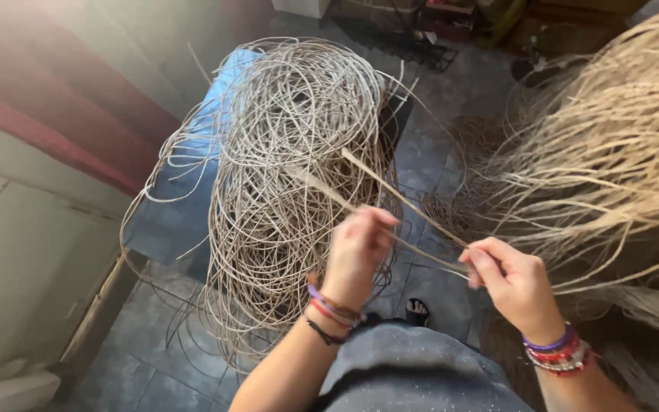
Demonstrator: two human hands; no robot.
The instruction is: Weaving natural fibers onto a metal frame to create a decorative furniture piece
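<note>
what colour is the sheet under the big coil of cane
Blue sheet, under the pale tan coil of cane; head view.

Two thin, flat, pale tan cane strips (390,200) cross in mid-air, running from upper left down to lower right. One is pinched in the left hand (356,252), the other in the right hand (509,278). Their free ends point toward a big tangled coil of cane (291,175).

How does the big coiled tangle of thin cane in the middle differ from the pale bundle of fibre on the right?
The coiled tangle of thin greyish cane loops in rounded rings; the pale straw-coloured fibre bundle hangs in long, loose, mostly straight strands. The cane looks wiry and darker, the fibre flatter and lighter. Both are dried plant weaving material, near the left hand and right hand.
</note>
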